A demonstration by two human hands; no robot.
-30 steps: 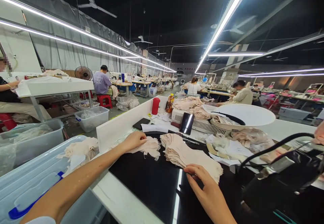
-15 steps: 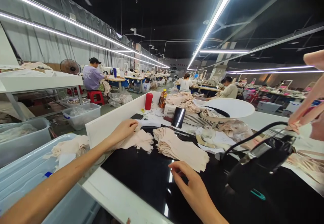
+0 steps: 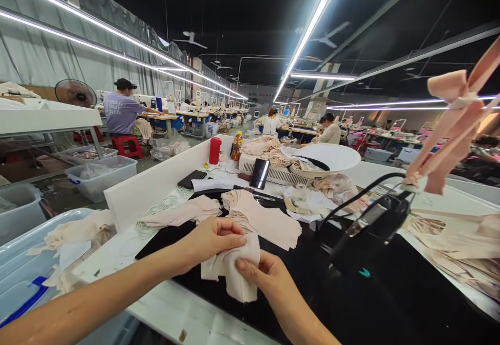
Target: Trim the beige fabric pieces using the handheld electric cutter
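A small beige fabric piece (image 3: 244, 272) hangs between my two hands above the black tabletop. My left hand (image 3: 219, 241) pinches its upper edge between thumb and fingers. On its right side, my right hand (image 3: 265, 272) grips it, thumb on the front face. Just beyond lies a fanned stack of beige cut pieces (image 3: 269, 217). Another beige pile (image 3: 191, 209) rests to the left, next to pale green cord (image 3: 156, 215). A black machine head (image 3: 363, 230) with pink fabric strips (image 3: 449, 126) tied to it stands to the right.
A phone (image 3: 260, 173) leans against a white basket (image 3: 281, 170) holding more fabric. Behind are a red container (image 3: 214, 151) and a bottle (image 3: 236, 145). Teal snips (image 3: 364, 272) lie near the machine. A blue bin (image 3: 23, 262) stands left; co-workers sit further off.
My left hand has come from the left pile toward me, and a beige piece is now held in both hands. My right hand has closed on it. The view has shifted right.
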